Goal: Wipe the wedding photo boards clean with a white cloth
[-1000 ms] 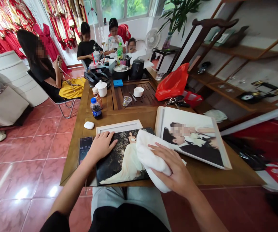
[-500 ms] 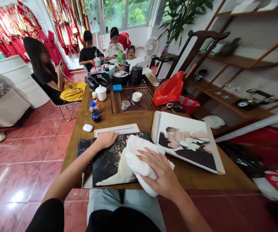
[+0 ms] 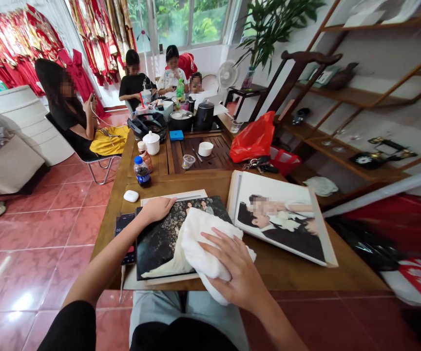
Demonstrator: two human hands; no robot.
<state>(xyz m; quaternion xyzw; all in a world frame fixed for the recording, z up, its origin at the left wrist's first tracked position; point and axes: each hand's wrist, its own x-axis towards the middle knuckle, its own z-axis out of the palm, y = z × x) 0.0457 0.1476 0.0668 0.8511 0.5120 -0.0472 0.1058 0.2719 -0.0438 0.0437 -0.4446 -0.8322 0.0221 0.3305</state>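
White cloth (image 3: pixel 199 239) is bunched under the right hand (image 3: pixel 234 268), whose spread fingers hold it down against a dark photo panel (image 3: pixel 159 243) lying flat at the near edge of the wooden table (image 3: pixel 287 275). The cloth covers the panel's right part, including much of a pale gown in the picture, and its loose end trails toward the table edge.

The left hand (image 3: pixel 157 209) rests on the panel's upper left corner, back upward — I cannot tell whether its fingers curl round the rim. A pale frame (image 3: pixel 192 194) shows just beyond the panel's far edge.

To the right, near the cloth, a second photo (image 3: pixel 279 222) lies at a slant in a light wooden frame, showing a dark suit and white flowers. A phone (image 3: pixel 127 239) lies just beside the panel on the left, partly behind the left forearm.

Farther back stand a blue-capped bottle (image 3: pixel 142 174), a lidded white pot (image 3: pixel 151 145) and a white bowl (image 3: pixel 205 148) — with a red bag (image 3: pixel 254 139) to their right.
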